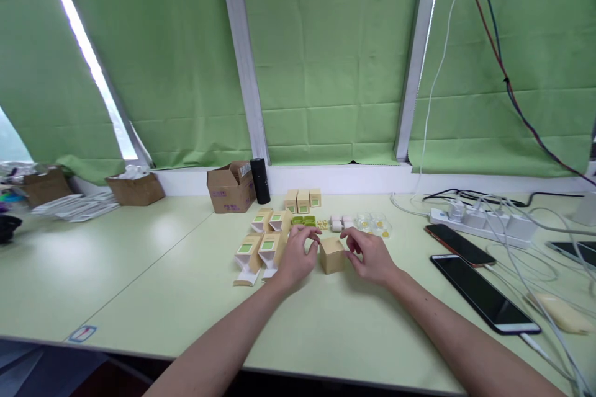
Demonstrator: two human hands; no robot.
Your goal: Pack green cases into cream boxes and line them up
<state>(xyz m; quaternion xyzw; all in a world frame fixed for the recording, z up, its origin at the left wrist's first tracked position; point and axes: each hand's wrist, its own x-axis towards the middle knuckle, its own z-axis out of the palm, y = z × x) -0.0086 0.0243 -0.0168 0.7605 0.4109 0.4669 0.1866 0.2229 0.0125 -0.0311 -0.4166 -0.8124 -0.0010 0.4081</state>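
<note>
A small tan cardboard box [332,254] stands on the pale green table [153,273] between my hands. My left hand [298,255] rests just left of it with fingers curled, fingertips near the box's upper left edge. My right hand [370,254] sits just right of it, fingers bent and touching or almost touching the box's side. Neither hand lifts it. Several flat unfolded tan boxes with green labels [261,247] lie left of my left hand. Three closed tan boxes [303,200] stand in a row behind.
Small green, white and clear plastic parts [344,223] lie behind the box. Open cardboard cartons [230,187] and a black cylinder [260,180] stand by the window ledge. Two phones [484,293], a power strip [482,223] and cables are at the right. Green curtains hang behind.
</note>
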